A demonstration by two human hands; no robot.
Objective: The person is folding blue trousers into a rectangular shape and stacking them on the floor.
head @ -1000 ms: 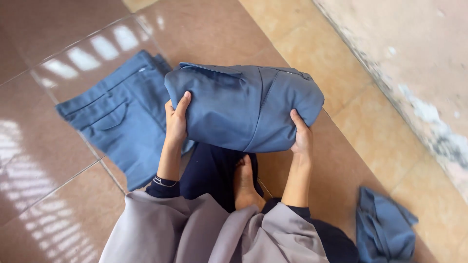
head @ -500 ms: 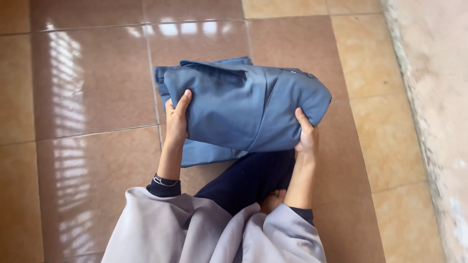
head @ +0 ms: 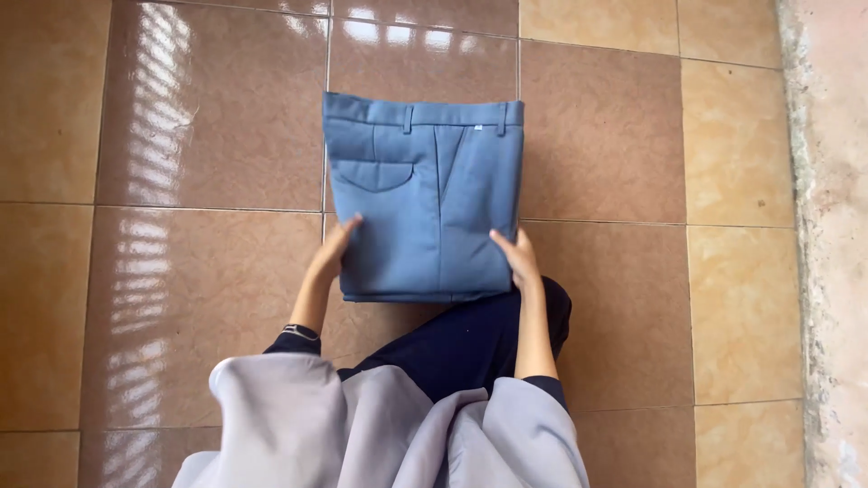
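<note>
Nearest to me I see a loose grey garment (head: 380, 425) draped over the person's front, with dark navy sleeves and a dark navy trouser leg (head: 470, 339) stretched out on the floor. From there my left hand (head: 334, 248) reaches forward, fingers extended and pressed flat against the left edge of the folded blue trousers (head: 425, 199), with a dark wristband (head: 298, 332) at the wrist. My right hand (head: 517, 258) holds the lower right edge, fingers curled onto the cloth. The trousers lie flat on the glossy brown floor tiles (head: 208, 271), folded into a neat rectangle, waistband at the far side, belt loops and a curved pocket flap showing. A small pale label (head: 476, 127) sits at the waistband. A rough pale wall (head: 832, 226) runs along the right.
</note>
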